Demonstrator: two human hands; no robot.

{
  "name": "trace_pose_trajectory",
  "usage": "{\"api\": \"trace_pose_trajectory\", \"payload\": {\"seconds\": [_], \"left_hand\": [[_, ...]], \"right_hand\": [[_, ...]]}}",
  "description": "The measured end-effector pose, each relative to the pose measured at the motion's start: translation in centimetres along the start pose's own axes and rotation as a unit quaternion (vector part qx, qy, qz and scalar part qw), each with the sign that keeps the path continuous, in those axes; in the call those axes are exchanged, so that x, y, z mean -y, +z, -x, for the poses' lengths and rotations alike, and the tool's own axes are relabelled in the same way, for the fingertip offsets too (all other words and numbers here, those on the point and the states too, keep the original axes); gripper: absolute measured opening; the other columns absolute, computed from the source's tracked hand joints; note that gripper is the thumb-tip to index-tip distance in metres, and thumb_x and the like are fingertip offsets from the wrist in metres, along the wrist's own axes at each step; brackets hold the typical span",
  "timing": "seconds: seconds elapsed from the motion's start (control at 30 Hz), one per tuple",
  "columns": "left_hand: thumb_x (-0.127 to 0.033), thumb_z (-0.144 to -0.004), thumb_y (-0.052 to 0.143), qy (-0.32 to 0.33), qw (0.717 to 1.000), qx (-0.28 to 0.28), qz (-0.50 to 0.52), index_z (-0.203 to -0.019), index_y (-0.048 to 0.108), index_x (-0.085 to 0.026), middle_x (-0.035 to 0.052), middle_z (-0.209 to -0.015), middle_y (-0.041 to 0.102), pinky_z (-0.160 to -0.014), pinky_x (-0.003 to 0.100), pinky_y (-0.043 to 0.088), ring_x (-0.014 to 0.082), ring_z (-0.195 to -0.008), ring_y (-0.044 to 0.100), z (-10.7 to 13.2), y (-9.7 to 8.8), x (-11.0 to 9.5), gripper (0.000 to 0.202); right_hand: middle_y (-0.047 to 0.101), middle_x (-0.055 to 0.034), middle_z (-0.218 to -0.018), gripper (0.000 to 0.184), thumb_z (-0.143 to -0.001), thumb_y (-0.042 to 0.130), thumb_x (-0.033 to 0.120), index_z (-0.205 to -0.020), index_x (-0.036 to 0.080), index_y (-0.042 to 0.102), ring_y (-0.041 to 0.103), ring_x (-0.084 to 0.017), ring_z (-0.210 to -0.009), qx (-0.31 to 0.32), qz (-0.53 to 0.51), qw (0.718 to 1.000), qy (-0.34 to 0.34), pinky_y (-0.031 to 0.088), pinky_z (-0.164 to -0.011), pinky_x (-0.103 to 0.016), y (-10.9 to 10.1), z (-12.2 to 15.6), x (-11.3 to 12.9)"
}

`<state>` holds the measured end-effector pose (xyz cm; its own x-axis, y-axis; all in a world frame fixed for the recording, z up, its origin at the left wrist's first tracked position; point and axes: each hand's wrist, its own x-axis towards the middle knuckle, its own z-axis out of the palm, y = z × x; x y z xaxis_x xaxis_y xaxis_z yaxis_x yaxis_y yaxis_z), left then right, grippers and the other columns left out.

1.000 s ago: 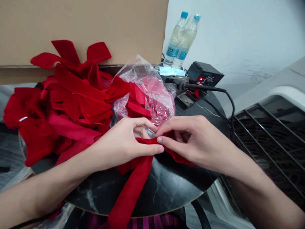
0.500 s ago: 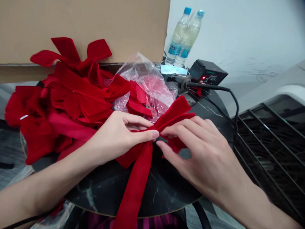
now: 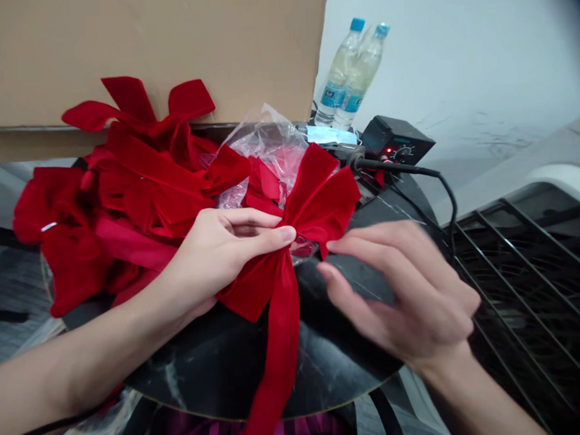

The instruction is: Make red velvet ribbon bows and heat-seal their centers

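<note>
A red velvet ribbon bow (image 3: 318,194) is pinched at its centre by my left hand (image 3: 233,238), thumb on top. Its loops fan out to the upper right, and one long tail hangs down over the table's front edge. My right hand (image 3: 397,290) is just right of the bow, slightly blurred, thumb and fingers apart. Its index fingertip is close to a small lower fold of the bow; I cannot tell whether they touch. Left of my hands lies a heap of red velvet bows (image 3: 150,165). Behind the held bow, a clear plastic bag (image 3: 268,132) contains more red pieces.
The round black marbled table (image 3: 204,366) bears all this. A cardboard box (image 3: 170,44) stands at the back. Two water bottles (image 3: 342,82), a blue face mask (image 3: 331,135) and a black control box (image 3: 396,141) with a cable are at the back right. A black rack (image 3: 525,298) stands to the right.
My right hand has come off the bow's loops and moved right and slightly down, fingers parting. The loops now spread upward and wider. My left hand keeps its pinch; the tail has swung right.
</note>
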<state>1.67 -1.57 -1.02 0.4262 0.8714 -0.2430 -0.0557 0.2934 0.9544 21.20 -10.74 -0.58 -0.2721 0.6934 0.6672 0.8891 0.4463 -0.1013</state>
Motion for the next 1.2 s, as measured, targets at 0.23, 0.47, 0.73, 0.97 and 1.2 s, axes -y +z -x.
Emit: {"api": "trace_pose_trajectory", "payload": {"seconds": [0.23, 0.47, 0.73, 0.97, 1.2], "left_hand": [[-0.025, -0.067, 0.092, 0.058, 0.997, -0.032, -0.033, -0.088, 0.082, -0.020, 0.0010, -0.082, 0.082, -0.075, 0.024, 0.064, 0.0197, -0.079, 0.079, 0.0, 0.1, 0.1, 0.024], [-0.023, -0.067, 0.092, 0.080, 0.996, -0.040, -0.011, -0.084, 0.081, -0.021, -0.0019, -0.079, 0.081, -0.072, 0.020, 0.063, 0.0176, -0.078, 0.078, 0.8, 0.5, -0.2, 0.020], [-0.034, -0.068, 0.092, 0.097, 0.991, -0.093, -0.008, -0.084, 0.081, -0.021, 0.0013, -0.081, 0.081, -0.071, 0.023, 0.064, 0.0213, -0.081, 0.079, 0.4, 0.2, -1.1, 0.023], [-0.035, -0.068, 0.092, 0.115, 0.989, -0.091, 0.015, -0.088, 0.081, -0.021, 0.0021, -0.087, 0.082, -0.082, 0.027, 0.065, 0.0225, -0.088, 0.079, 0.2, -0.4, -1.1, 0.027], [-0.032, -0.066, 0.094, 0.131, 0.988, -0.071, -0.027, -0.082, 0.082, -0.020, 0.0009, -0.081, 0.081, -0.074, 0.023, 0.063, 0.0196, -0.079, 0.078, 0.7, 0.3, -0.8, 0.023]], "right_hand": [[0.078, -0.0025, -0.090, 0.012, -0.096, 0.060, 0.016, -0.104, 0.017, 0.069, 0.071, -0.013, -0.070, 0.020, -0.057, 0.990, 0.128, 0.056, -0.072, -0.026, 2.6, -0.1, 3.6], [0.066, 0.0030, -0.059, 0.026, -0.097, 0.063, 0.046, -0.099, 0.019, 0.066, 0.060, -0.012, -0.042, 0.095, -0.470, 0.764, 0.431, 0.048, -0.041, -0.022, 1.8, -0.7, 2.9], [0.064, 0.0050, -0.056, 0.021, -0.095, 0.067, 0.041, -0.106, 0.023, 0.063, 0.059, -0.011, -0.042, 0.294, -0.539, 0.635, 0.468, 0.044, -0.041, -0.019, -1.1, 2.4, 2.5], [0.064, 0.0038, -0.056, 0.015, -0.093, 0.067, 0.035, -0.095, 0.024, 0.076, 0.056, -0.009, -0.039, 0.459, -0.286, 0.761, 0.359, 0.038, -0.038, -0.017, -5.7, 3.6, -0.9], [0.077, 0.0004, -0.080, 0.015, -0.092, 0.069, 0.029, -0.103, 0.023, 0.077, 0.063, -0.010, -0.054, 0.080, -0.187, 0.949, 0.242, 0.051, -0.055, -0.023, -0.3, -1.6, 1.6]]}}
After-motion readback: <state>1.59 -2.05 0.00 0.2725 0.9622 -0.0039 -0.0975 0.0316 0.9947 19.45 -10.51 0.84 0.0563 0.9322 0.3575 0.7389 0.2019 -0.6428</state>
